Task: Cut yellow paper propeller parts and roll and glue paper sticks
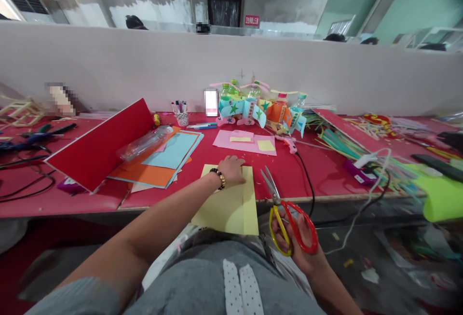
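Observation:
A sheet of pale yellow paper (222, 209) lies at the table's front edge, its lower part hanging over toward my lap. A straight line, a crease or an overlapping strip, runs along its right side. My left hand (231, 170), with a beaded bracelet at the wrist, lies palm down across the sheet's top, fingers stretched out and pressing on it. To the right of the paper, just off the table edge, my right hand (302, 238) grips scissors (275, 197) with one red and one yellow handle. Their blades are slightly apart, tips pointing up and away, touching no paper.
Pink paper with yellow pieces (222, 140) lies beyond. A pink glue gun (290, 145) trails a black cord. Bottle planes (253, 107) stand at the back. Left are coloured sheets (162, 153), a plastic bottle (144, 143) and a red board (108, 141); right, a power strip (360, 172).

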### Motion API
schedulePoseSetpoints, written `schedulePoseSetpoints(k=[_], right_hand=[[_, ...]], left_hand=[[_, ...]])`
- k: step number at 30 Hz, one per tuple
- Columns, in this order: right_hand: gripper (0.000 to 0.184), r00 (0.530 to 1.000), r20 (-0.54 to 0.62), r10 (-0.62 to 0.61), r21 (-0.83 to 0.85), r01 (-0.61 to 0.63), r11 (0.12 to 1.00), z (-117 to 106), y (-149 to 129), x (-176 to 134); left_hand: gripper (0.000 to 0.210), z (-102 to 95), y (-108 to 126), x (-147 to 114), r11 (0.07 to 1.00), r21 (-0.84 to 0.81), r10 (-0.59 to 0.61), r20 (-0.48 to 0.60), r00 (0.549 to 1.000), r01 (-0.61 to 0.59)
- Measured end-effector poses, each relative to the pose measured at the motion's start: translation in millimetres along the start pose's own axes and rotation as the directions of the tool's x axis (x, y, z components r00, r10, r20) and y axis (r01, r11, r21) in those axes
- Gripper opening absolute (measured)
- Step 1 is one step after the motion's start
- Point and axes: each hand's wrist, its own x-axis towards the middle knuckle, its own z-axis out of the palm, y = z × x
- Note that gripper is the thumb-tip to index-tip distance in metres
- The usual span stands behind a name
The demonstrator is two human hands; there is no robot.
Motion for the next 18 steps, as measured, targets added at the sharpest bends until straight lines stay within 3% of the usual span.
schedulePoseSetpoints(k=[6,11,14,18], right_hand=[[0.039,0.999,0.027,-0.032,0.024,0.031,0.999,-3.9,10.0,3.8],[0.045,0.999,0.028,-0.041,-0.008,0.041,0.999,-4.5,11.8,3.1],[0.043,0.999,0.022,-0.047,-0.027,0.048,0.998,-5.8,12.0,3.1],[0.041,0.999,0.015,-0.049,-0.054,0.05,0.997,-6.0,11.7,3.5]], left_hand=[[0.046,-7.4,4.4,23.2,1.0,-0.021,0.009,0.16,0.987,-0.006],[0.023,-13.9,6.6,20.4,0.997,-0.003,0.079,0.175,0.981,-0.08],[0.025,-40.3,-4.1,11.7,0.993,0.029,0.108,0.158,0.981,-0.114],[0.03,-103.3,-34.7,-2.4,0.99,0.102,0.085,0.088,0.992,-0.094]])
